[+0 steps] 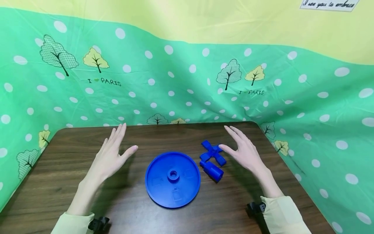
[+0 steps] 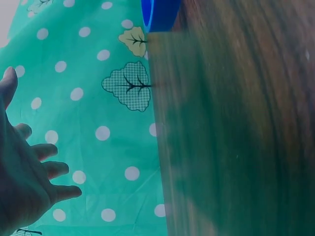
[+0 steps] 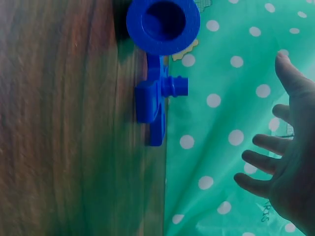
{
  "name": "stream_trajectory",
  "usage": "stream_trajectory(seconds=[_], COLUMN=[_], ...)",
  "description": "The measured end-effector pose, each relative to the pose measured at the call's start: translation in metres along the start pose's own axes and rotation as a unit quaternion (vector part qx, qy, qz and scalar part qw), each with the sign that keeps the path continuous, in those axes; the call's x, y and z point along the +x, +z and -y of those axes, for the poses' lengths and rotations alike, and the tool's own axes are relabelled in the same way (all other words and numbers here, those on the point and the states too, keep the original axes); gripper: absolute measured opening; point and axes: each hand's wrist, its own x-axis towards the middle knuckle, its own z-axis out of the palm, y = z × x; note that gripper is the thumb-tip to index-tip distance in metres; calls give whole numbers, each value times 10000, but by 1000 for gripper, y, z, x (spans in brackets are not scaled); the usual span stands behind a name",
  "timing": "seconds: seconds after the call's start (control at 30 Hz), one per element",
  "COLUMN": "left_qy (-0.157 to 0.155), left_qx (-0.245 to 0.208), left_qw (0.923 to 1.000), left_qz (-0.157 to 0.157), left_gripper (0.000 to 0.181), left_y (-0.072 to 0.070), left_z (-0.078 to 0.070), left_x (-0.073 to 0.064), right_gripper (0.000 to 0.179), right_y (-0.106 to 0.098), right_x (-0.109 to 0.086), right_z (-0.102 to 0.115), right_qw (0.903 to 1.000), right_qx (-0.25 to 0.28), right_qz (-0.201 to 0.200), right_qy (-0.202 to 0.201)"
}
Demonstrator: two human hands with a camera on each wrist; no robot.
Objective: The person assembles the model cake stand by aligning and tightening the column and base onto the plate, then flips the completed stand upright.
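Observation:
Both hands hover over the table with fingers extended and nothing in them. My left hand (image 1: pixel 110 159) is to the left of a round blue plastic disc (image 1: pixel 159 191) with a raised hollow hub at its centre. On the other side, my right hand (image 1: pixel 244 152) is nearest to a blue four-armed cross piece (image 1: pixel 212 152), its thumb tip overlapping one arm in the head view. A blue cylinder with a narrower neck (image 1: pixel 214 172) lies on its side between the cross and the disc. The right wrist view shows the cylinder's hollow end (image 3: pixel 135 22) and a peg standing out from the cross.
The dark wood-grain table (image 1: pixel 125 208) has rounded far corners. A green and yellow cloth (image 1: pixel 175 74) with white dots and printed trees hangs behind it and along both sides. Small black devices (image 1: pixel 98 224) are strapped at both wrists, beside the pale sleeves.

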Motion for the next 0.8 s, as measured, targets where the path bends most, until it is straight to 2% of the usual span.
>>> stream_trajectory(seconds=[0.8], left_qy=[-62], left_qx=[-165], left_qw=[9997], left_qz=[189], left_gripper=[93], left_y=[26], left_z=[-29], left_x=[-18], right_gripper=[78], right_y=[7], right_x=[-28], right_z=[32], right_qw=[9991], right_qx=[366], right_qz=[100], right_qy=[-187])
